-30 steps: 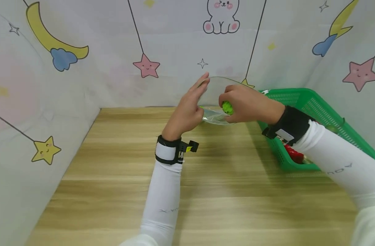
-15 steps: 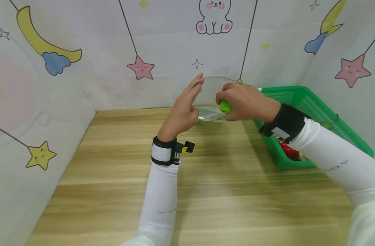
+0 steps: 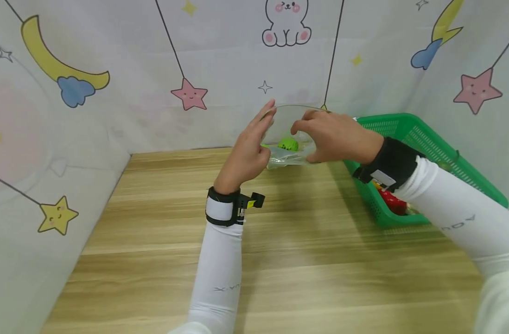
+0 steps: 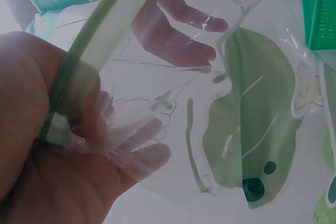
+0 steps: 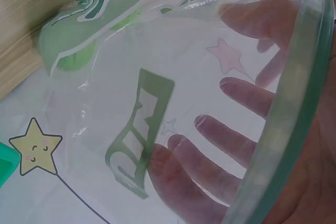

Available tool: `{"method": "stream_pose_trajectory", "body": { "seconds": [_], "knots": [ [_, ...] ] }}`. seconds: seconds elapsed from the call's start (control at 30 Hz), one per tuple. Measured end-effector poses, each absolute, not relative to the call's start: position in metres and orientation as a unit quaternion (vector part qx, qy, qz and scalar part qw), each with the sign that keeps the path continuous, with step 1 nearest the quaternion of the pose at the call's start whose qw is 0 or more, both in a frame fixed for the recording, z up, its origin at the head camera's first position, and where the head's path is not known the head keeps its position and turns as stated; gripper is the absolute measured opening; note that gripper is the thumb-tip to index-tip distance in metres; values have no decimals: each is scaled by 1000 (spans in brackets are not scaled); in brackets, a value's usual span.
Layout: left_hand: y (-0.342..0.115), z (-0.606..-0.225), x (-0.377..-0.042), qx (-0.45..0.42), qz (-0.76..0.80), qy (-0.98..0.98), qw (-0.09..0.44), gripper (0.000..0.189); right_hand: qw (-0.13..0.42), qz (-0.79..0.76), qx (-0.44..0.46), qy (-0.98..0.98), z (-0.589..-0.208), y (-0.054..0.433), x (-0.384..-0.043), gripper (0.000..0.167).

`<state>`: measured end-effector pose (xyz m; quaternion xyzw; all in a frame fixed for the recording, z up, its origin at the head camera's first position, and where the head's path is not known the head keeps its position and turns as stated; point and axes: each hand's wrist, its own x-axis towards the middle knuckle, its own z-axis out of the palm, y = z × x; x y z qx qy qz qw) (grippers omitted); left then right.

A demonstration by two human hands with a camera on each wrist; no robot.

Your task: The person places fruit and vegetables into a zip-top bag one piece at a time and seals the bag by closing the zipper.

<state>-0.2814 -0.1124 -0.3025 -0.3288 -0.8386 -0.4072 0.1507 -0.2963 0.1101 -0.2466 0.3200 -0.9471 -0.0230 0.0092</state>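
A clear zip bag (image 3: 294, 158) with green print and a green zip edge has its mouth spread between both hands. My left hand (image 3: 247, 150) has its fingers extended inside the mouth; the rim passes across them. On the other side, my right hand (image 3: 338, 137) reaches in with fingers spread apart, nothing between them. Through the clear film in the right wrist view, its fingers (image 5: 223, 136) show behind the zip edge. A bumpy, bright green round thing (image 3: 289, 144) is in the bag, below and left of the right hand.
A green perforated basket (image 3: 409, 121) stands at the right, partly behind the right arm, with a red item (image 3: 392, 202) and others inside. The wood-grain table (image 3: 162, 260) meets a white cloth backdrop (image 3: 233, 55) printed with stars and a moon.
My right hand has let go of the green round thing, which has dropped lower and left into the bag. The right fingers have spread; the left hand keeps its pose at the bag's rim.
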Motion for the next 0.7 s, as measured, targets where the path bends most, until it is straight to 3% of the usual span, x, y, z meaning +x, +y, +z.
{"method": "stream_pose_trajectory", "body": {
  "seconds": [0.5, 0.7],
  "knots": [
    [-113, -302, -281, -328, -411, -836, 157, 83, 27, 82, 365, -927, -221, 107, -273, 42],
    [-113, -301, -280, -325, -404, -841, 157, 82, 72, 110, 383, -914, -194, 111, -256, 52]
  ]
}}
